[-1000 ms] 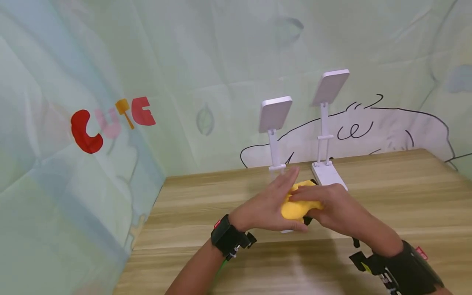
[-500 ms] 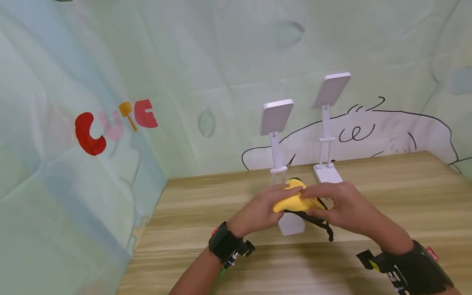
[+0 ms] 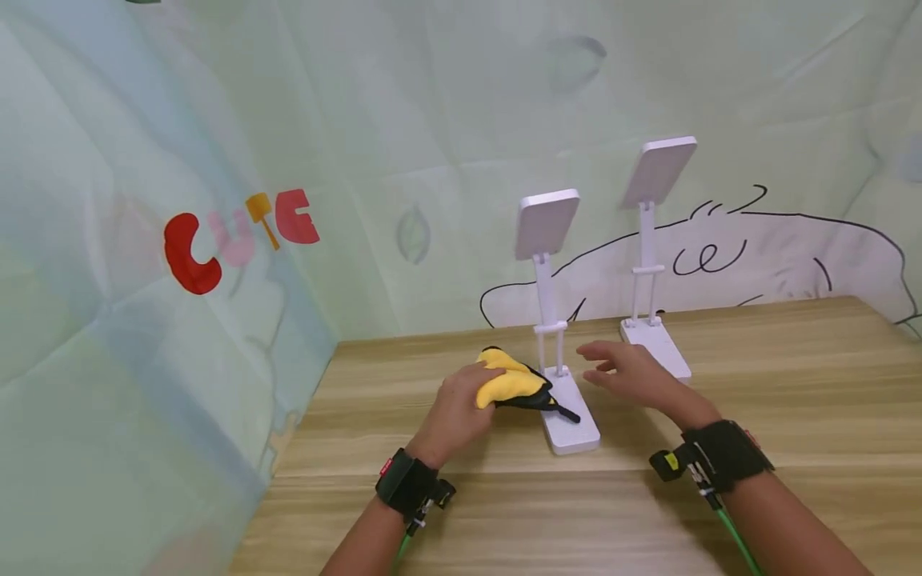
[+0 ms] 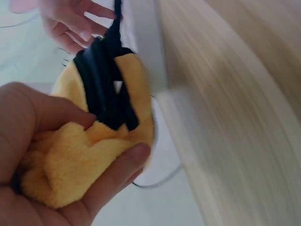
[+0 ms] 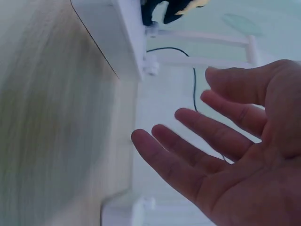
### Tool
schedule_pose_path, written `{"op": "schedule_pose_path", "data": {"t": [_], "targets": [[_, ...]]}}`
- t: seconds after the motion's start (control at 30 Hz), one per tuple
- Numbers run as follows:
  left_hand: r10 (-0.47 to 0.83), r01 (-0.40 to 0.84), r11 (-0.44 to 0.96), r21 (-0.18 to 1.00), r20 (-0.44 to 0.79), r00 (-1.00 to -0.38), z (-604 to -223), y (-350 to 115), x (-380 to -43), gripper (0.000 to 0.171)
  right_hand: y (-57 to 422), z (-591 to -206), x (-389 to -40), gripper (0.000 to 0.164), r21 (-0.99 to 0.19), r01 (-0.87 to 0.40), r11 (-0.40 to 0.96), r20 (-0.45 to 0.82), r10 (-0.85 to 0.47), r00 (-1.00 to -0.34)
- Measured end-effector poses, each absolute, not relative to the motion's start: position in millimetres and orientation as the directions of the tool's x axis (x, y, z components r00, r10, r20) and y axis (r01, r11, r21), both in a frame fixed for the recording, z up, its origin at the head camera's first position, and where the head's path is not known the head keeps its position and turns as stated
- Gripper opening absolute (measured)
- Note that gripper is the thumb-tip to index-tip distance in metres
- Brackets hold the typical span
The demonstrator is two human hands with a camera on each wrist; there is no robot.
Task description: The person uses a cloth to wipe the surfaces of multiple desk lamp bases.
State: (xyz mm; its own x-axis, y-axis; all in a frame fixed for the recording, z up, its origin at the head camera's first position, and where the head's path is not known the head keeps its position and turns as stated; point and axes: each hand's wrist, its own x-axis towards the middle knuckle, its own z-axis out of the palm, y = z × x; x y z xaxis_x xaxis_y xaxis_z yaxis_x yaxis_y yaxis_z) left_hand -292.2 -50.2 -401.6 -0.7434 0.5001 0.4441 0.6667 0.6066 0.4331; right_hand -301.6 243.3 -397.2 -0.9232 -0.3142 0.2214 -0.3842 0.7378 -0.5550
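My left hand grips a soft yellow plush thing with black trim, its thumb and fingers curled round one end. A thin black strap trails from the plush thing's other end and overlaps the base of the nearer white phone stand. In the left wrist view, fingers pinch the bunched yellow fabric below a wide black band. My right hand holds nothing, its fingers loosely spread between the two stands; the right wrist view shows its bare palm.
Another white phone stand stands farther back on the right. Both stands rise from a wood-grain table. A pale printed cloth with cartoon drawings and coloured letters hangs behind and to the left.
Both hands were on the yellow plush thing above the nearer stand. My right hand has let go and moved right; my left hand has carried the plush thing left, uncovering the stand.
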Motion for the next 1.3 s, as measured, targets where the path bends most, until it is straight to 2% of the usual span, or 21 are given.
{"op": "schedule_pose_path", "data": {"t": [0.13,0.3,0.4,0.57,0.7,0.8,0.97,1.2,1.3], "targets": [[0.464,0.613,0.722,0.322,0.431,-0.774,-411.2,-43.6,-296.5,0.046,234.2,-408.7,-326.8,0.045,-0.594,-0.408,0.694,0.162,-0.394,-0.905],[0.524,0.587,0.805,0.087,0.361,-0.771,-419.8,-21.1,-293.6,0.066,230.0,-417.9,-333.8,0.029,-0.569,-0.423,0.705,0.177,-0.398,-0.900],[0.570,0.608,0.794,0.018,0.326,-0.754,-418.6,-6.4,-293.9,0.073,229.5,-422.1,-333.6,0.023,-0.549,-0.451,0.703,0.228,-0.393,-0.891],[0.537,0.597,0.796,0.102,0.335,-0.774,-419.6,7.9,-299.0,0.047,223.7,-425.4,-334.8,0.017,-0.534,-0.488,0.691,0.269,-0.408,-0.872],[0.492,0.604,0.772,0.196,0.417,-0.764,-419.7,14.1,-307.9,0.037,219.6,-426.0,-335.8,0.016,-0.505,-0.494,0.707,0.286,-0.404,-0.869],[0.471,0.607,0.751,0.259,0.435,-0.767,-419.5,13.9,-313.1,0.029,216.6,-426.4,-336.7,0.015,-0.487,-0.513,0.707,0.310,-0.409,-0.858],[0.476,0.611,0.720,0.329,0.407,-0.780,-421.4,8.6,-316.1,0.028,214.5,-426.6,-336.5,0.015,-0.471,-0.524,0.709,0.328,-0.411,-0.851],[0.576,0.636,0.739,0.222,0.283,-0.767,-422.0,-3.9,-301.6,0.039,221.0,-427.0,-339.2,0.014,-0.463,-0.506,0.728,0.318,-0.396,-0.861],[0.610,0.665,0.705,0.248,0.266,-0.746,-423.3,-13.7,-288.3,0.039,225.6,-427.4,-341.4,0.015,-0.481,-0.481,0.733,0.298,-0.379,-0.876]]}}
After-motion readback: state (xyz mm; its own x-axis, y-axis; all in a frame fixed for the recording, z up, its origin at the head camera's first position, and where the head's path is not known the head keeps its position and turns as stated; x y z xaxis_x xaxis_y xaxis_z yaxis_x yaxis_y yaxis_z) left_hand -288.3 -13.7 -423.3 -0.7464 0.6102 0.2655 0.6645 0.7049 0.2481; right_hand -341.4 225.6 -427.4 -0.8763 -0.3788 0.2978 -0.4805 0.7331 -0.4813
